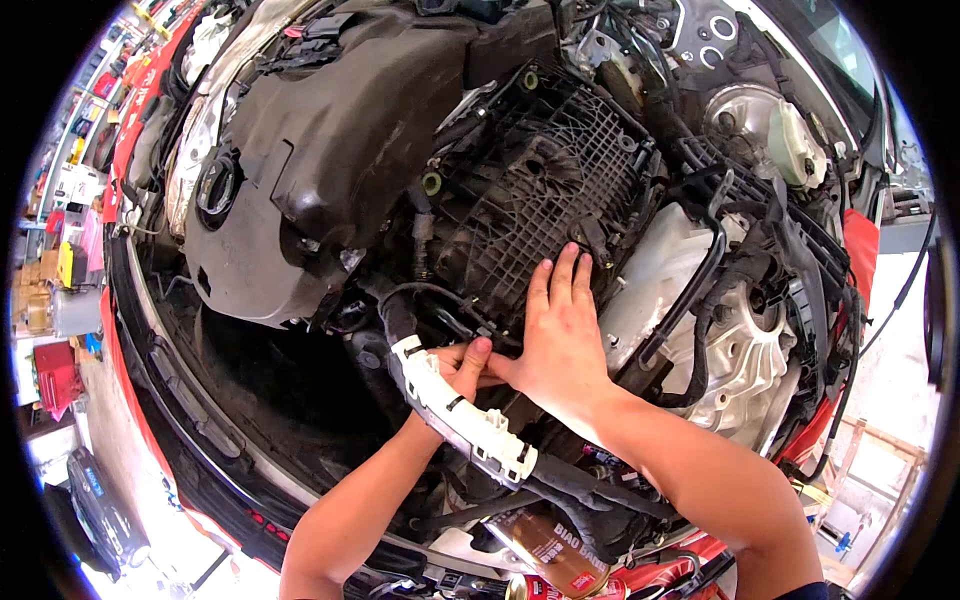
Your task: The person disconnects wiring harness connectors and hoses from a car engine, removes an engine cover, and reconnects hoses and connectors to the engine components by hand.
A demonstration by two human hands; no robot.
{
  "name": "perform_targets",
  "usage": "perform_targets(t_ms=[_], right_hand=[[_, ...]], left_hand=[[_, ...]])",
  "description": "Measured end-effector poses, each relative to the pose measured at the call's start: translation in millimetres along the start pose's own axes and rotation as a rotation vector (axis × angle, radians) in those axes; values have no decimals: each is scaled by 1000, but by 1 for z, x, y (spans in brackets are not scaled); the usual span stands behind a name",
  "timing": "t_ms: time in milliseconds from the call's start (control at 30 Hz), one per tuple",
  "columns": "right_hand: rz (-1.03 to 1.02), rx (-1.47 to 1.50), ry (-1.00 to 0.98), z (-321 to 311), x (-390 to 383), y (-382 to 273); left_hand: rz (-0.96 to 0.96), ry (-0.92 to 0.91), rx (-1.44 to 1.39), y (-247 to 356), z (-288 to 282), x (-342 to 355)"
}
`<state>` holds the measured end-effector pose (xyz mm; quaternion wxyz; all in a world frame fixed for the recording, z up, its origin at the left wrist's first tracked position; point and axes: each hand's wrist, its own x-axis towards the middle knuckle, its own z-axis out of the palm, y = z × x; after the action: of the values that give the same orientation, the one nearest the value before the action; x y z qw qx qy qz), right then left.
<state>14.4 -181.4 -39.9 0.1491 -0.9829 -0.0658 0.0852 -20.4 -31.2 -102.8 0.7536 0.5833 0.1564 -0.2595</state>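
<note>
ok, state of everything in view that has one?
Right hand: open, fingers extended over ribbed black panel
Left hand: thumb up, fingers partly hidden, grip unclear
Ribbed black panel: uncovered, dirty
White cable guide: set along dark cable bundle
Brown can: tilted

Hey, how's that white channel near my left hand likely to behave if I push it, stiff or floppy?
The white channel looks like moulded plastic, so probably stiff. The black loom at its lower end curves, so that part may flex. With loom at both ends, the channel likely won't roll freely.
</note>
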Motion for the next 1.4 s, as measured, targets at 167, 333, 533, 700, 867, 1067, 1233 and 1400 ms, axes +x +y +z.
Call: perform_targets(t_ms=[167,333,533,700,867,1067,1233,1400], right_hand=[[35,-225,-111,-16,4,-5],[-562,-260,140,-66,64,-46],[-1173,-695,-10,-50,149,-46],[-1300,-608,-10,-45,165,-33],[-1229,-548,-217,-30,167,-48],[-1292,-629,-296,-27,174,-38],[-1363,-638,-447,-27,175,-58],[-1463,-641,-405,-30,173,-65]], left_hand=[[89,159,-43,-8,9,1],[52,451,-15,-21,18,40],[-111,839,-60,17,36,41],[146,631,-562,6,34,56],[300,667,-219,-47,9,72],[335,614,64,8,19,47],[439,482,-131,6,9,43],[355,237,-69,-49,4,80]])
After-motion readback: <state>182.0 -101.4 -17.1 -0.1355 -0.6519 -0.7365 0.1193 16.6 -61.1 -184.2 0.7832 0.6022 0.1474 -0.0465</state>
